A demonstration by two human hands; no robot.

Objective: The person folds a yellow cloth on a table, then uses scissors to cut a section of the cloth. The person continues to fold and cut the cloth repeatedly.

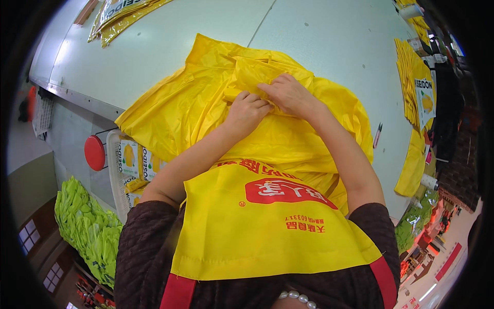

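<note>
In the head view, a wide spread of glossy yellow material [164, 110] lies across the pale table [329, 41], directly in front of the person, creased all over and gathered into folds near its middle. Both hands are at those folds. The left hand [250, 109] has its fingers curled down and closed on a bunched fold; the right hand [292, 96], just beside it and slightly farther from the body, has thumb and fingers bent together, pinching the same material, though the fingertips are partly lost among the creases. The near part of the material reaches the yellow apron [231, 226], which has red printing and red straps [178, 291] and is worn over dark quilted sleeves [141, 247]. To the left, below the table edge, a white basket [110, 147] holds packs [129, 154] with yellow pictures on them, next to a round red seat [94, 153]; a heap of bright green material [85, 221] is nearer the body. At the far left of the table lie yellow packages [126, 19] in shiny wrapping. On the right, a small slim tool [378, 135] lies just beside the material, near a stack of folded yellow packs [406, 77] and more yellow cloth [410, 167] at the table's edge, where a white spool [429, 182] stands out.
</note>
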